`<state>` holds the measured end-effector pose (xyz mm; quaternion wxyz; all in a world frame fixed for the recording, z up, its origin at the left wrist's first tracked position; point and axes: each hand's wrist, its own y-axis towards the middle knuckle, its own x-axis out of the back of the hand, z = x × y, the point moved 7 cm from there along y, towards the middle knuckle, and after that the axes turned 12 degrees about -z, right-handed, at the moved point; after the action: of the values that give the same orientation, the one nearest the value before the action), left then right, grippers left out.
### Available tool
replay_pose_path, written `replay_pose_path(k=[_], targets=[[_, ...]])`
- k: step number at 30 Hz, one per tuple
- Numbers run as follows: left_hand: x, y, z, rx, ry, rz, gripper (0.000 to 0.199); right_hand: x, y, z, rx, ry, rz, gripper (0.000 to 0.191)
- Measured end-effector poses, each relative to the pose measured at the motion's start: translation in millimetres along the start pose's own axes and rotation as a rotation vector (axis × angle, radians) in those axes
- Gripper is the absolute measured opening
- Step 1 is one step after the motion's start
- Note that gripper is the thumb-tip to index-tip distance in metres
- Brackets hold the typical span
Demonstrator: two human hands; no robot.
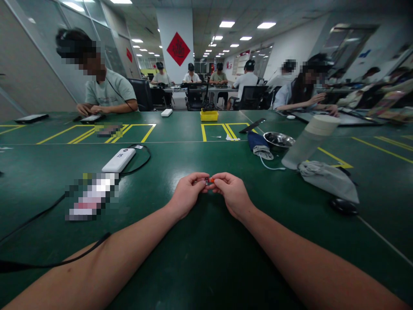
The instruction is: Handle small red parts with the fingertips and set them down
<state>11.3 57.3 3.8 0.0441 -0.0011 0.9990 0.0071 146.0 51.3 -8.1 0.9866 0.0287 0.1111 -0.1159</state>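
Observation:
My left hand (190, 192) is closed in a pinch on a small dark metallic piece (207, 181), whose kind I cannot make out. Just right of it, my right hand (231, 193) pinches a small orange piece (212, 181). The two pieces meet or nearly meet between my fingertips; whether they are joined is too small to tell. Both hands are held over the green table (206, 258), thumbs facing each other, and my fingers hide much of what they hold.
Left lie a white power bank (119, 160) with a black cable and a blurred-out phone (93, 198). Right are a metal bowl (279, 140), a blue pouch (260, 145), a tilted-looking bottle (309, 142), a grey pouch (329, 178) and a mouse (343, 206). A yellow box (209, 116) stands ahead; people sit beyond.

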Motion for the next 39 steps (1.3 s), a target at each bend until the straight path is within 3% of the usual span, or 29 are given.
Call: replay_pose_path(k=[16,22,39], targets=[[3.0,1.2,4.2,0.042,-0.029,-0.028,0.029,0.9,0.0,1.4,0.001,-0.025,-0.019,0.013],[2.8,0.9,0.5,-0.011,0.031,-0.010,0.028,0.2,0.1,1.6,-0.001,-0.065,-0.013,0.012],[0.4,-0.2,1.6,-0.003,0.042,0.021,0.027,-0.5,-0.1,2.7,0.021,-0.076,0.000,0.014]])
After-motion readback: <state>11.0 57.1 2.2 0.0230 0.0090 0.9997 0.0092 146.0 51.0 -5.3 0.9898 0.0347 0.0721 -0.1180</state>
